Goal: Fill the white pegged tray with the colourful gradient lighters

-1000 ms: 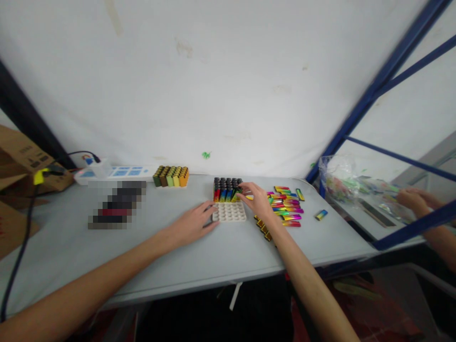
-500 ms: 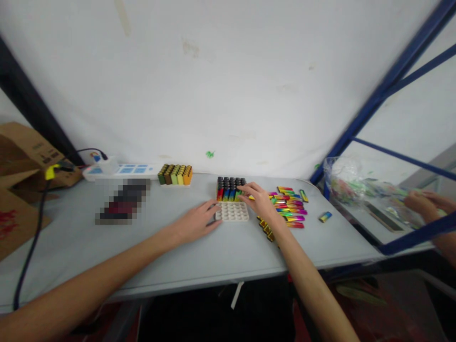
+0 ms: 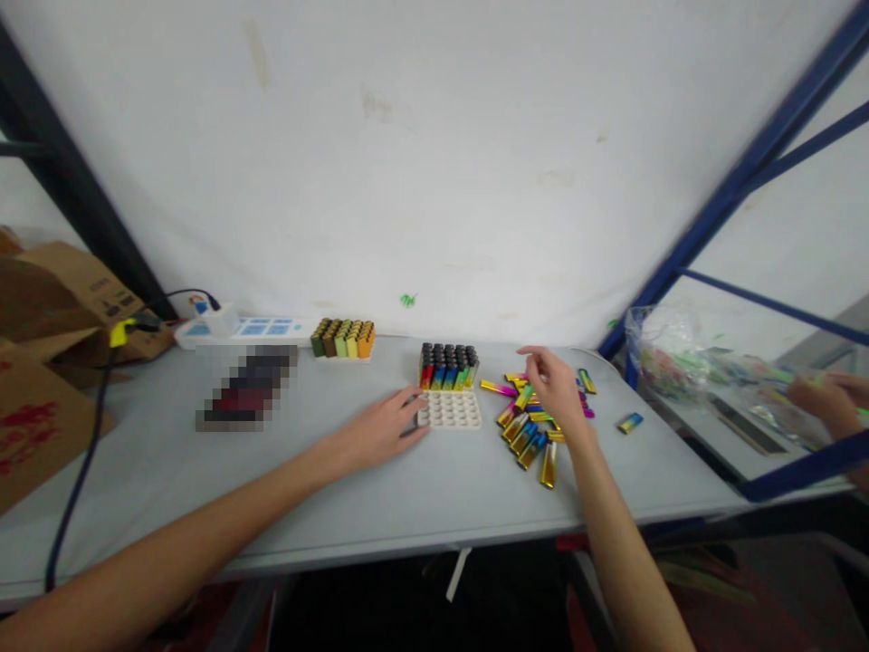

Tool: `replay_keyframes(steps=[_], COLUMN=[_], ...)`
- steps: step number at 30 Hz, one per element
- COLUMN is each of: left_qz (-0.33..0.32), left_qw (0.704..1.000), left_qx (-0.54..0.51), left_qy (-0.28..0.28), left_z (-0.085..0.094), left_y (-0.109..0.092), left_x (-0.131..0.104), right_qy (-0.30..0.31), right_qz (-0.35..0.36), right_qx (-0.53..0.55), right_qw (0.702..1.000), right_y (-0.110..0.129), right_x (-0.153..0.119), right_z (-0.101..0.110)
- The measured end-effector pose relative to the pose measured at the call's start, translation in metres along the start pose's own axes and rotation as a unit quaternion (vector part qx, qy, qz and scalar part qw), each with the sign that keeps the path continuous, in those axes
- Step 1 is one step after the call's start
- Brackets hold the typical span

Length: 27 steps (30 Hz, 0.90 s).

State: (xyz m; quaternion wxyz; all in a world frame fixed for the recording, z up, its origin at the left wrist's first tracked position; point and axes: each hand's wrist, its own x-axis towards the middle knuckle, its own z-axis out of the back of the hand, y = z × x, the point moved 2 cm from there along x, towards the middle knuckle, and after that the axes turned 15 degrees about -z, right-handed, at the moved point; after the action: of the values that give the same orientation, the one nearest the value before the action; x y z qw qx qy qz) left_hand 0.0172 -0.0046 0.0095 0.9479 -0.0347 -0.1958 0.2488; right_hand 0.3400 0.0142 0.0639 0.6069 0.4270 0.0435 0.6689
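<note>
A white tray point(image 3: 449, 418) with rows of round holes lies on the table, its front rows bare. In its back rows stand several upright lighters point(image 3: 444, 373) with black tops and shiny red, blue and green bodies. My left hand point(image 3: 386, 426) grips the tray's left end, fingers spread, with fingertips and thumb touching its edge. To the right, my right hand point(image 3: 553, 385) is over a loose pile of shiny multicoloured lighters point(image 3: 522, 435). Its index finger points left, apart from the thumb, and the other fingers are curled. I see nothing held in it.
Another filled tray of green-to-orange lighters point(image 3: 343, 340) stands by the wall, near a power strip point(image 3: 272, 328). A single lighter point(image 3: 630, 423) lies far right. Paper bags point(image 3: 47, 417) are at left. Beyond the blue frame point(image 3: 652, 308), another person's hands point(image 3: 825, 394) work near plastic bags.
My right hand has moved right, from the upright lighters to the loose pile, uncovering the front of that pile. My left hand stays at the tray. The view has shifted slightly.
</note>
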Motion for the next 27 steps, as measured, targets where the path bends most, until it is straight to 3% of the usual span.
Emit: replay_keyframes(steps=[7,13,18,27], left_qz=[-0.004,-0.008,-0.007,-0.002], left_qw=[1.000,1.000,1.000,1.000], left_qx=[0.008,-0.002,0.001,-0.008], left_qy=[0.008,-0.008,0.002,-0.008], left_z=[-0.001,-0.006,-0.006,-0.004], left_y=[0.002,0.010,0.011,0.010], left_x=[-0.001,0.000,0.000,-0.001], right_qy=[0.126,0.209,0.182,0.152], right_qz=[0.069,0.015,-0.028,-0.050], right_qx=[-0.053,-0.074,-0.101,-0.058], right_qw=[0.988,0.975,0.978,0.985], right_y=[0.004,0.003,-0.017,-0.017], right_x=[-0.038,-0.108,-0.143,-0.136], right_z=[0.030,0.063,0.059,0.052])
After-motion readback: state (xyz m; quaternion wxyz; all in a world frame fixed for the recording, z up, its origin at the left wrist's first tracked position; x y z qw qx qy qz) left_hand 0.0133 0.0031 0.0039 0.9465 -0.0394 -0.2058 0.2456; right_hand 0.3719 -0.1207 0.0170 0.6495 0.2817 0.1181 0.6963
